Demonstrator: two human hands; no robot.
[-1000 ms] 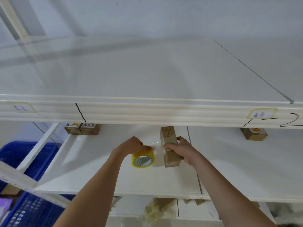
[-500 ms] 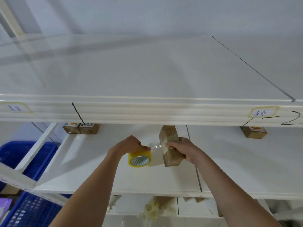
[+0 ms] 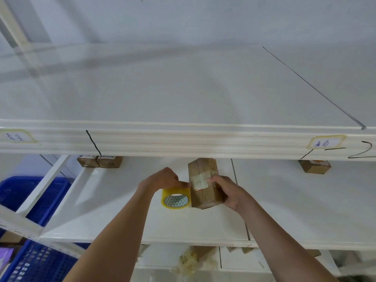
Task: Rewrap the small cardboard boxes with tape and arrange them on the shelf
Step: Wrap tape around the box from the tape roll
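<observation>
Right hand (image 3: 227, 191) gripped the light, stiff box (image 3: 203, 184) at its middle; at nine o'clock, left hand (image 3: 162, 179) held the slick tape roll (image 3: 176, 197).

Brown cardboard box (image 3: 204, 192) upright on shelf (image 3: 114, 210), taped across, yellow tape roll (image 3: 176, 198) beside

Tape roll (image 3: 176, 198) now against the box (image 3: 204, 186), stretched strip gone.
</observation>
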